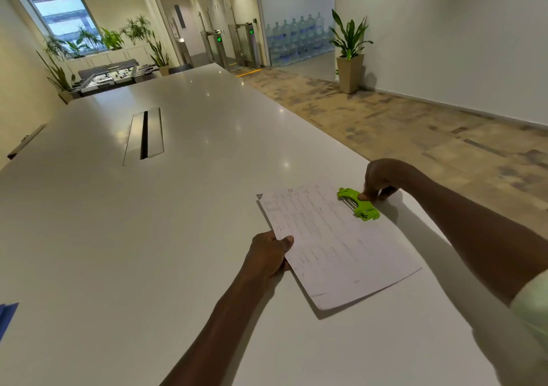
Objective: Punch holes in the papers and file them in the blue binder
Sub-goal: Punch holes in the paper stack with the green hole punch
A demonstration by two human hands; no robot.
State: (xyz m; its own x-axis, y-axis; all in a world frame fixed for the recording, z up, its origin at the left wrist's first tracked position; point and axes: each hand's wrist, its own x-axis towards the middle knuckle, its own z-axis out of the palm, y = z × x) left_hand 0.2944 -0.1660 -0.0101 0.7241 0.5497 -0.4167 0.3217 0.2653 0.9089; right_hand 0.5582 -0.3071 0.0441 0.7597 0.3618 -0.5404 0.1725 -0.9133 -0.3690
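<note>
A thin stack of printed papers (335, 243) lies on the white table (148, 237), near its right edge. My left hand (268, 255) pinches the papers' left edge, thumb on top. A bright green hole punch (358, 204) sits over the papers' far right edge. My right hand (378, 182) grips the punch, thumb pressing on its top. A corner of the blue binder (6, 316) shows at the frame's left edge, far from both hands.
A cable slot (144, 135) is set into the table's middle. The table's right edge runs diagonally just beyond the punch, with carpeted floor (415, 130) below. A potted plant (350, 59) stands by the far wall.
</note>
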